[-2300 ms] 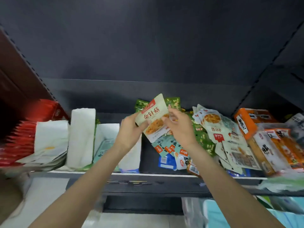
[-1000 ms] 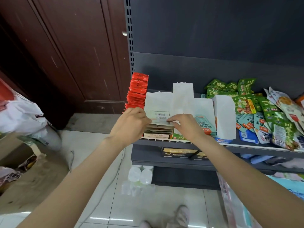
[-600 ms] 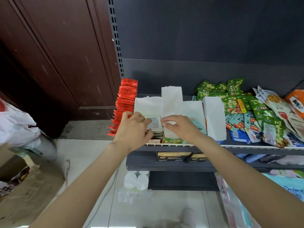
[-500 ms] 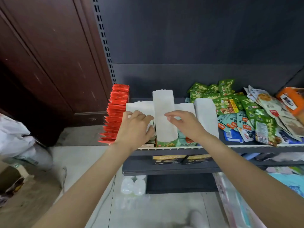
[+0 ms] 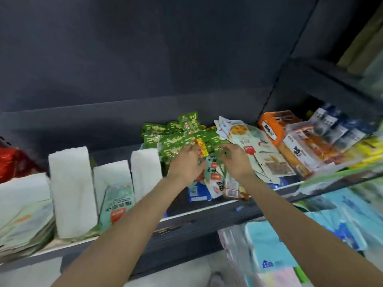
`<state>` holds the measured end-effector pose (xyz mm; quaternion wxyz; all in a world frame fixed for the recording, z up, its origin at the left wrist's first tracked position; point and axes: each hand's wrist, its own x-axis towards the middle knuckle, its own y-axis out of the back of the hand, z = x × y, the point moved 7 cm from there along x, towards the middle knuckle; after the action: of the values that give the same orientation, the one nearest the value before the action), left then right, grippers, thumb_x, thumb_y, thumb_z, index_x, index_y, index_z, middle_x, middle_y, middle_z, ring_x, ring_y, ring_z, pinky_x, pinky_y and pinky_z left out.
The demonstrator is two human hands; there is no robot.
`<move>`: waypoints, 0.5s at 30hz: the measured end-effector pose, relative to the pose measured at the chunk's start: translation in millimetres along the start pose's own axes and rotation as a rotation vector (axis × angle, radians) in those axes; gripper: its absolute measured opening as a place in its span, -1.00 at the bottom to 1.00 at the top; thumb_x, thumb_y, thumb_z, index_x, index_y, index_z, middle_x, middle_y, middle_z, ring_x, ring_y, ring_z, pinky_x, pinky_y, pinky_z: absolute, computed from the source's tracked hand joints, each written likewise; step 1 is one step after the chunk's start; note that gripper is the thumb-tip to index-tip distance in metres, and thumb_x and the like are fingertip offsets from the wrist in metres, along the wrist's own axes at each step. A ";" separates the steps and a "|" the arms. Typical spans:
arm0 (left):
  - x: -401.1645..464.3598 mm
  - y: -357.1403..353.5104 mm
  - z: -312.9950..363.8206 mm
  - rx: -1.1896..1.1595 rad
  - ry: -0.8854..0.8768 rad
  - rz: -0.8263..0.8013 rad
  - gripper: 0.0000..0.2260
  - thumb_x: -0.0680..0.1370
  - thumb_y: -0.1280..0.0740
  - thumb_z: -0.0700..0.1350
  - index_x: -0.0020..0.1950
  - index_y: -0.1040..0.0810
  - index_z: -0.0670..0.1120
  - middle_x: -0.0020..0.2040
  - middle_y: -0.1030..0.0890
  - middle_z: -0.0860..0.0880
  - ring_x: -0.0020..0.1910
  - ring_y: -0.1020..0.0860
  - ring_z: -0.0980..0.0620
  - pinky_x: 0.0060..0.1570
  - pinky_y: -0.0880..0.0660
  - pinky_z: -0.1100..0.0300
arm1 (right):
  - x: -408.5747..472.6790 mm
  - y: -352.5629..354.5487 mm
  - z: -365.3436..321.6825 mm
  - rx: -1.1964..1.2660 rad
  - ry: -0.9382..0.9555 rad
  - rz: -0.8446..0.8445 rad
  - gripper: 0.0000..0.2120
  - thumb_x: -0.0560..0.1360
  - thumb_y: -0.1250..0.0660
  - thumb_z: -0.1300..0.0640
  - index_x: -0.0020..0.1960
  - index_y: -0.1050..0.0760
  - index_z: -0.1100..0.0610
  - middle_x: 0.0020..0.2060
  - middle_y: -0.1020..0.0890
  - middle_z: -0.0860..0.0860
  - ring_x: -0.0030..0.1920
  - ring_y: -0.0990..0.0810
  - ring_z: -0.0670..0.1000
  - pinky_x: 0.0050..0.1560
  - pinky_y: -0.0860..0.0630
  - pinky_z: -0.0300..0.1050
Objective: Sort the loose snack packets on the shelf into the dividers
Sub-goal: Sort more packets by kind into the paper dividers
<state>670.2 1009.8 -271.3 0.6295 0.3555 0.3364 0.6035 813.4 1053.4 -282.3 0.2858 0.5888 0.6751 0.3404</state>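
A heap of loose snack packets lies on the dark shelf (image 5: 209, 211): green packets (image 5: 176, 139) at the back, teal packets (image 5: 213, 171) in front, pale cream packets (image 5: 251, 149) to the right. My left hand (image 5: 184, 163) reaches into the heap, its fingers resting on the green packets near an orange label. My right hand (image 5: 236, 161) is close beside it, fingertips in among green packets; blur hides whether it grips one. White dividers (image 5: 71, 189) stand to the left, with a teal packet (image 5: 116, 204) in one slot.
A stack of pale packets (image 5: 24, 222) fills the left slot, with red packets (image 5: 11, 162) beyond it. Orange boxes (image 5: 272, 126) and clear-wrapped packs (image 5: 302, 148) crowd the shelf's right end. Light blue packages (image 5: 275, 245) lie below the shelf.
Both hands have left the divider slots at the left and moved right into the loose heap. The cream packet held earlier is no longer in my hands.
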 end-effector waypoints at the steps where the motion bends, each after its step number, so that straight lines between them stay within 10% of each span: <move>1: 18.5 -17.4 3.9 0.040 0.034 -0.044 -0.52 0.55 -0.28 0.01 0.41 -0.31 -0.13 0.33 -0.38 -0.15 0.33 -0.34 -0.14 0.24 -0.38 -0.04 | 14.0 4.2 19.5 -0.029 -0.026 -0.015 -0.65 0.53 -0.27 0.15 0.30 -0.43 0.13 0.19 -0.53 0.17 0.17 -0.52 0.16 0.10 -0.45 -0.08; 10: 95.4 -98.3 -13.7 0.293 0.314 -0.302 -0.08 0.42 -0.26 0.36 0.53 0.26 0.10 0.53 0.30 -0.04 0.50 0.27 -0.19 0.42 0.17 -0.22 | 90.2 1.4 109.6 -0.211 -0.147 -0.259 -0.28 0.56 -0.24 -0.01 0.54 0.10 0.14 0.53 0.09 0.11 0.50 -0.10 0.13 0.40 -0.23 0.01; 15: 96.2 -101.2 -11.9 0.321 0.349 -0.269 -0.19 0.44 -0.24 0.35 0.54 0.12 0.15 0.55 0.24 -0.07 0.50 0.24 -0.20 0.41 0.13 -0.26 | 77.9 4.8 80.9 -0.519 0.072 -0.138 -0.65 0.58 -0.16 0.04 0.29 -0.37 0.18 0.13 -0.53 0.17 -0.04 -0.62 0.13 -0.20 -0.50 -0.07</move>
<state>717.1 1104.4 -363.4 0.5719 0.2934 0.5754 0.5057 868.7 1140.8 -326.3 0.4255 0.4357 0.6136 0.5025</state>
